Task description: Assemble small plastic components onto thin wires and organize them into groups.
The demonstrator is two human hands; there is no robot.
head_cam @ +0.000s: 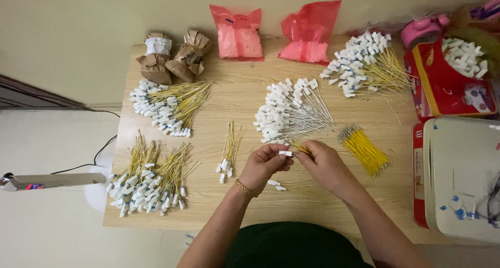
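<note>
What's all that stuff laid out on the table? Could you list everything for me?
table: one, light wood
paper bundles: two, brown, back left
bags: two, pink-red, back centre
capped wire piles: several heaps, yellow or grey wires with white caps, spread across the table
bare wires: one bundle, yellow, right of the hands
red box: one, holding white caps, far right
white case: one, right edge
lamp: one, silver, left
left hand: holds a white cap
right hand: holds a yellow wire

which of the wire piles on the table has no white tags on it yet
The bare yellow wire bundle, just beyond the right hand. Its wires show only metal tips at one end, whereas every other pile carries white tags.
</note>
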